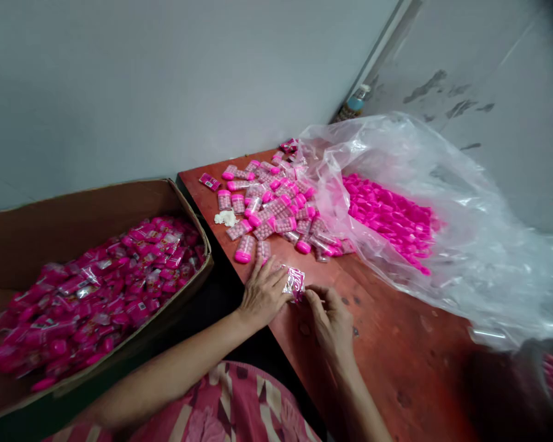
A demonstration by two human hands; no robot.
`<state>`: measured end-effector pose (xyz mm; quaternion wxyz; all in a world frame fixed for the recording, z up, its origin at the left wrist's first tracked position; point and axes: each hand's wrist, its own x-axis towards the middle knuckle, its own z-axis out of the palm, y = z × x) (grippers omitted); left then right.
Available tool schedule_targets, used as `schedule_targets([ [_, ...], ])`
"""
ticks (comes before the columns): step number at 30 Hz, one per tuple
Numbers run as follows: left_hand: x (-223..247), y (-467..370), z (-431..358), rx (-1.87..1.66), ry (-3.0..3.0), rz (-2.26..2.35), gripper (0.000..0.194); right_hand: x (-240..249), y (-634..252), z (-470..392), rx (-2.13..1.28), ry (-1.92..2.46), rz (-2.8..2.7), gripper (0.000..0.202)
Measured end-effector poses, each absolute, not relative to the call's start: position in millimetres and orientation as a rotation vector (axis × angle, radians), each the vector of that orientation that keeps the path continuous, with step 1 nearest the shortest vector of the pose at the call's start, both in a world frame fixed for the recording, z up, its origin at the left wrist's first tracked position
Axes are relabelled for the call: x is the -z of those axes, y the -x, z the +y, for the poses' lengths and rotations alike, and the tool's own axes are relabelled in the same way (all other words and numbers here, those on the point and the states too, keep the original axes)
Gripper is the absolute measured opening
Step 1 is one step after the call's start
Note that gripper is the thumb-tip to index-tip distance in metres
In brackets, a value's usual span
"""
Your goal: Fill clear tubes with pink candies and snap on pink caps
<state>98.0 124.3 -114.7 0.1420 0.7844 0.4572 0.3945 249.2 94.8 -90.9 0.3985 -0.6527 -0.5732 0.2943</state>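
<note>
A small shiny pink-and-white packet [294, 281] is between my two hands, just above the table's near-left edge. My left hand [265, 294] grips its left side with thumb and forefinger, while the other fingers reach towards a clear bottle of small pink beads [263, 250]. Whether those fingers touch the bottle is unclear. On the packet's right side, my right hand [330, 319] has its thumb and fingers pinched at the lower corner. Beyond my hands lies a loose pile of pink-capped bead bottles [276, 209].
At left stands a cardboard box [198, 230] heaped with pink packets [120, 288]. A clear plastic bag [461, 202] holds bright pink plastic pieces [387, 218] on the red table [396, 344]. A white crumpled scrap [225, 218] lies by the bottles. A dark container [529, 374] is at lower right.
</note>
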Motion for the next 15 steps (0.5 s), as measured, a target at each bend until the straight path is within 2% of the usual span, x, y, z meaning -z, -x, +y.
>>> schedule_targets([
  [2,115.0,-98.4,125.5,-1.074,-2.348,1.403,0.032,91.6,-249.6,97.7,-0.756,1.647,-1.442,0.025],
  [5,115.0,-99.1,127.5,-1.03,-2.396,1.451,0.022,92.3,-251.0,101.2,-0.799,1.626,-1.425,0.025],
  [11,117.5,-98.5,127.7,-1.211,-2.295,1.419,0.019,92.2,-247.1,104.9,-0.842,1.588,-1.231,0.029],
  [15,106.4,-95.9,126.4,-1.303,-2.151,1.316,0.024,83.0,-236.6,114.0,-1.101,1.392,-0.956,0.036],
])
